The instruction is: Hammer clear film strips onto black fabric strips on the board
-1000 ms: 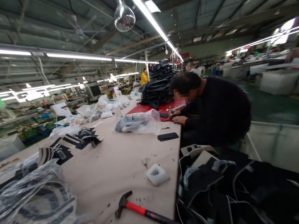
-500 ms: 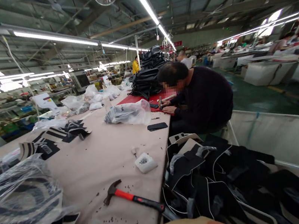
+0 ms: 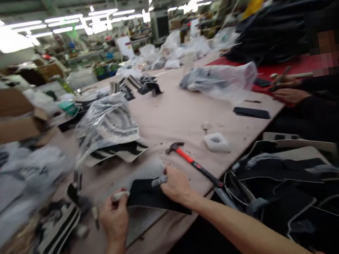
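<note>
A black fabric panel (image 3: 148, 194) with a pale edge lies over a greyish translucent sheet (image 3: 140, 170) at the table's near edge. At its right side, my right hand (image 3: 177, 186) is closed on the panel, by a grey plastic-wrapped tab (image 3: 159, 181). My left hand (image 3: 115, 217) pinches a small whitish piece (image 3: 119, 195) at the panel's left end; blur hides whether the two are joined. Beyond my right hand lies a claw hammer (image 3: 194, 163) with a red and black handle, touched by neither hand.
A white tub (image 3: 217, 142) of small dark bits stands past the hammer. Plastic-covered striped pieces (image 3: 107, 124) lie ahead, and bagged goods (image 3: 20, 180) at left. Black panels (image 3: 294, 184) are heaped off the table's right edge. A co-worker's hand (image 3: 291, 94) is at far right.
The view has swung left and down. Both my hands now show, on the black panel and the whitish piece; before, only one hand was visible at the bottom edge, over a dark piece.
</note>
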`<state>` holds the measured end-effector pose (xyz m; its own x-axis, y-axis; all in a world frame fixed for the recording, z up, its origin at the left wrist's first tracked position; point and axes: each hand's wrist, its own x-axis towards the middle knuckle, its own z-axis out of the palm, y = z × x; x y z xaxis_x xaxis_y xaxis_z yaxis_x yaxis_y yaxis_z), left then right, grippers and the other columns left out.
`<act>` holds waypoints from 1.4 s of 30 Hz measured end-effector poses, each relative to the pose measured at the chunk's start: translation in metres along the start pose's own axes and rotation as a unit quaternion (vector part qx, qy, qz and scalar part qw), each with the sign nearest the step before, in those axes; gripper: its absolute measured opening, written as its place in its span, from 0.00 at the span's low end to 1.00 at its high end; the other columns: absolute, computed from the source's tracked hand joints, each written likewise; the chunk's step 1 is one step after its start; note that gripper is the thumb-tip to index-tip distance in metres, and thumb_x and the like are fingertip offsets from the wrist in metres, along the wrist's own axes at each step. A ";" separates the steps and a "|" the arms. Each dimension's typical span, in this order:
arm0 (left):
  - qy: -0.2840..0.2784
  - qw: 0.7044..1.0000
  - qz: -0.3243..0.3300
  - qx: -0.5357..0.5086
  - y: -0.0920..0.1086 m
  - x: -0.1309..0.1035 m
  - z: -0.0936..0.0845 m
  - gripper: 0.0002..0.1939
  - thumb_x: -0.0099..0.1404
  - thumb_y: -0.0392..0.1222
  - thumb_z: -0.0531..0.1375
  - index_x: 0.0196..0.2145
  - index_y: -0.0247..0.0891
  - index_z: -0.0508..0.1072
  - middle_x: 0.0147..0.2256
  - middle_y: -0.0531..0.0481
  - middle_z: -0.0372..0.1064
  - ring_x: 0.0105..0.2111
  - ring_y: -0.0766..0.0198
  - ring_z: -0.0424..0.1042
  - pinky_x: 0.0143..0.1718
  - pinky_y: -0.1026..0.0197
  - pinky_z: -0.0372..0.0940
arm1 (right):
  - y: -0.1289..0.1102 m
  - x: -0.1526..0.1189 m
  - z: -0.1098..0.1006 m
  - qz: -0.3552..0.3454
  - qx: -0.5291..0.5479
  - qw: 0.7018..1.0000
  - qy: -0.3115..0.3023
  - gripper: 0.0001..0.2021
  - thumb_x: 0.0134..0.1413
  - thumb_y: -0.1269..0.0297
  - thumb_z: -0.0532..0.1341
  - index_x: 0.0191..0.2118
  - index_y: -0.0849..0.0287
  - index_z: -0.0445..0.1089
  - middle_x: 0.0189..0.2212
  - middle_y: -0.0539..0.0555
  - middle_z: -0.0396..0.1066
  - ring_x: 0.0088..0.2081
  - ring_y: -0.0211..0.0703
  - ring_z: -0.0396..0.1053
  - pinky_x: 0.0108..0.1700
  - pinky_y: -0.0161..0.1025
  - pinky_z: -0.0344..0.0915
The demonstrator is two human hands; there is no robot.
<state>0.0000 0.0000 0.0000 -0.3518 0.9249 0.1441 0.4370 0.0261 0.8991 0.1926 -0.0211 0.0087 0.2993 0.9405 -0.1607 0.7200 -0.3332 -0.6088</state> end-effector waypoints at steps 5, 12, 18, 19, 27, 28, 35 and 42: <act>-0.039 0.992 -0.032 -0.119 -0.029 -0.010 -0.014 0.19 0.55 0.50 0.66 0.41 0.37 0.75 0.36 0.45 0.79 0.37 0.54 0.79 0.45 0.52 0.74 | 0.016 -0.009 0.018 -0.025 0.026 0.997 0.069 0.10 0.55 0.65 0.56 0.40 0.58 0.71 0.28 0.54 0.73 0.32 0.46 0.71 0.36 0.38 0.58; -0.006 0.990 0.003 -0.140 -0.019 -0.009 -0.003 0.17 0.57 0.49 0.67 0.41 0.37 0.75 0.37 0.46 0.79 0.38 0.57 0.78 0.44 0.57 0.73 | 0.011 -0.008 0.025 0.013 0.041 0.985 0.166 0.17 0.57 0.60 0.57 0.49 0.62 0.68 0.36 0.59 0.75 0.37 0.53 0.73 0.40 0.42 0.62; -0.076 0.986 -0.015 -0.148 -0.034 -0.001 0.019 0.15 0.58 0.48 0.66 0.40 0.36 0.75 0.37 0.46 0.78 0.37 0.58 0.77 0.43 0.60 0.71 | 0.003 -0.040 0.039 -0.033 0.021 0.999 0.004 0.25 0.56 0.56 0.62 0.56 0.64 0.64 0.44 0.64 0.75 0.45 0.56 0.74 0.47 0.45 0.66; -0.087 0.984 -0.023 -0.155 -0.038 0.000 0.024 0.15 0.58 0.48 0.65 0.40 0.36 0.75 0.38 0.45 0.78 0.37 0.59 0.77 0.43 0.59 0.71 | 0.001 -0.044 0.039 -0.038 0.024 0.999 -0.010 0.25 0.56 0.56 0.62 0.56 0.63 0.64 0.44 0.63 0.75 0.45 0.56 0.74 0.47 0.46 0.66; -0.133 0.973 -0.048 -0.185 -0.041 0.013 0.053 0.19 0.57 0.49 0.66 0.43 0.35 0.72 0.37 0.44 0.79 0.36 0.58 0.78 0.41 0.58 0.72 | 0.003 -0.035 0.044 -0.147 0.059 0.986 -0.057 0.22 0.63 0.59 0.57 0.60 0.62 0.67 0.50 0.62 0.75 0.50 0.50 0.73 0.55 0.43 0.66; -0.132 0.972 -0.049 -0.191 -0.041 0.015 0.056 0.20 0.57 0.49 0.66 0.43 0.35 0.72 0.36 0.44 0.79 0.36 0.58 0.78 0.41 0.58 0.72 | 0.003 -0.032 0.046 -0.139 0.064 0.986 -0.064 0.21 0.64 0.59 0.56 0.57 0.63 0.70 0.50 0.61 0.75 0.50 0.50 0.74 0.55 0.43 0.66; -0.140 0.970 -0.045 -0.193 -0.045 0.027 0.068 0.18 0.58 0.48 0.65 0.42 0.36 0.71 0.36 0.44 0.79 0.37 0.57 0.78 0.43 0.57 0.72 | 0.003 -0.028 0.058 -0.125 0.100 0.986 -0.057 0.21 0.63 0.59 0.57 0.54 0.69 0.72 0.50 0.65 0.75 0.53 0.53 0.73 0.59 0.45 0.64; -0.170 0.974 0.000 -0.147 -0.047 0.033 0.069 0.15 0.61 0.46 0.62 0.43 0.36 0.72 0.35 0.46 0.79 0.35 0.59 0.78 0.42 0.58 0.71 | 0.006 -0.026 0.058 -0.117 0.123 0.984 -0.058 0.21 0.62 0.59 0.57 0.53 0.67 0.73 0.49 0.63 0.76 0.51 0.52 0.74 0.57 0.44 0.66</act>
<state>0.0253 0.0551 -0.0661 -0.0356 0.9984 0.0432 0.1632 -0.0368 0.9859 0.1532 -0.0435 -0.0358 0.0602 0.9956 -0.0723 0.5835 -0.0939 -0.8067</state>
